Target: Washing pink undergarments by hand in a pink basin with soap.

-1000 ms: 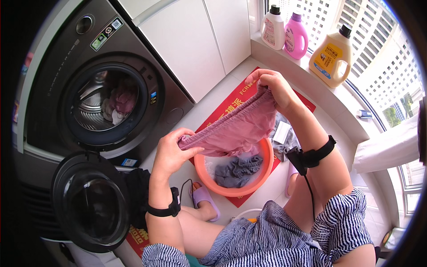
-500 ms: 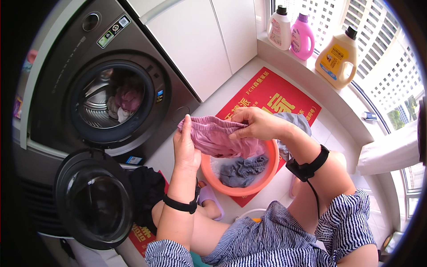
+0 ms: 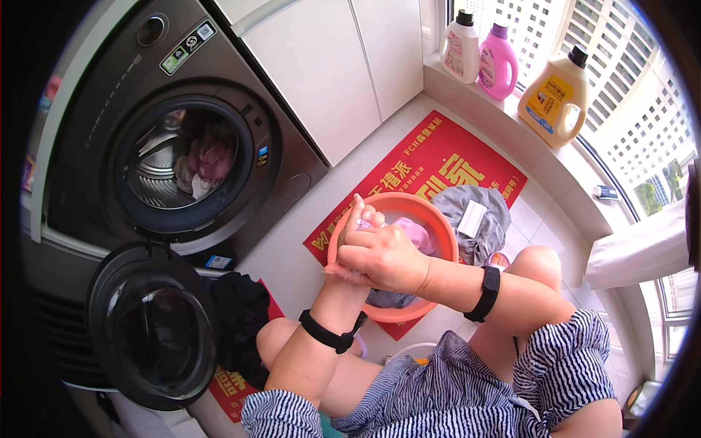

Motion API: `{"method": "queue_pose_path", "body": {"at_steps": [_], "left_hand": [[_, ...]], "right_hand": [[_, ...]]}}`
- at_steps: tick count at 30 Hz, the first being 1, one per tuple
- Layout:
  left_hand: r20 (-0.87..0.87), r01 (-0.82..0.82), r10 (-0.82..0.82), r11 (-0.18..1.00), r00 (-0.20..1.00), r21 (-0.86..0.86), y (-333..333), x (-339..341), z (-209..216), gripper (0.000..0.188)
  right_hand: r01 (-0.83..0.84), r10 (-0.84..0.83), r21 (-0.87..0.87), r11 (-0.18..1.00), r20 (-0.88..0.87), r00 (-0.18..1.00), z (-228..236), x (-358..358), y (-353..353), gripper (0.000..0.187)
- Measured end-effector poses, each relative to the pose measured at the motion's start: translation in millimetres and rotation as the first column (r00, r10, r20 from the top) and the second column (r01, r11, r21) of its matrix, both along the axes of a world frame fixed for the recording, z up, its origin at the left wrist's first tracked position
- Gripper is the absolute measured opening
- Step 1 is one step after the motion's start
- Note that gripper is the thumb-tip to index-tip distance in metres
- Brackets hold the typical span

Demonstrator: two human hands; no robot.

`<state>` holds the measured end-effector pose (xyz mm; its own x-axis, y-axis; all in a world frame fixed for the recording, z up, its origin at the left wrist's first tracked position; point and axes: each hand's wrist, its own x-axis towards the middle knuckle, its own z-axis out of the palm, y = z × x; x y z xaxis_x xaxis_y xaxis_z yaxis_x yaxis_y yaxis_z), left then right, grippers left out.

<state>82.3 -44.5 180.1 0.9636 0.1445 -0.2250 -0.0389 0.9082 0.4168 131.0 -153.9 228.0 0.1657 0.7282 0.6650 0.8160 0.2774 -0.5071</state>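
Observation:
My right hand (image 3: 387,255) is closed, its fingers bent over my left hand (image 3: 356,223). The two press together above the left side of an orange basin (image 3: 453,252). My left thumb or forefinger points up while its other visible fingers are curled. A bit of pink shows between the hands, and more of the pink garment (image 3: 413,235) appears beyond my right hand, over the basin. How much cloth lies in the grip is hidden. Below my right wrist, a grey-blue garment (image 3: 389,298) lies in the basin.
A grey garment (image 3: 491,237) with a white rectangular object (image 3: 473,219) lies right of the basin on a red mat (image 3: 412,164). At left a front-loading washing machine (image 3: 288,157) holds laundry, its round door (image 3: 153,328) swung out. Detergent bottles (image 3: 555,95) line the windowsill.
The pink garment was spread between my hands, its gathered waistband showing; now it is bunched lower and mostly hidden. My right hand has moved left and down onto my left hand.

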Motion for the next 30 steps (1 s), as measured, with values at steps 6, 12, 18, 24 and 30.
{"method": "queue_pose_path", "body": {"at_steps": [6, 12, 18, 24, 30], "left_hand": [[-0.224, -0.064, 0.060, 0.998, 0.973, -0.011, -24.7, 9.3, 29.0, 0.043], [-0.266, -0.014, 0.066, 0.981, 0.962, 0.193, -11.3, 10.7, 0.6, 0.032], [-0.315, -0.032, 0.012, 0.998, 0.949, -0.059, -42.1, 14.4, 17.8, 0.056], [0.058, 0.027, -0.020, 0.994, 0.998, -0.109, -13.8, -10.2, -12.8, 0.044], [-0.360, -0.048, 0.041, 0.999, 0.932, -0.011, -44.8, 15.7, 37.6, 0.048]], "right_hand": [[0.365, -0.363, -0.015, 0.931, -0.155, 0.919, -13.5, 55.0, 11.4, 0.021], [0.221, -0.226, 0.118, 0.968, 0.036, 0.973, -10.4, 1.4, 4.1, 0.024], [0.393, -0.406, -0.107, 0.913, -0.177, 0.897, -23.3, 49.5, 4.3, 0.013], [0.212, -0.214, 0.084, 0.974, 0.011, 0.977, -2.9, -14.9, 6.9, 0.012], [0.417, -0.434, -0.123, 0.901, -0.191, 0.880, -18.3, 43.7, 7.4, 0.014]]}}
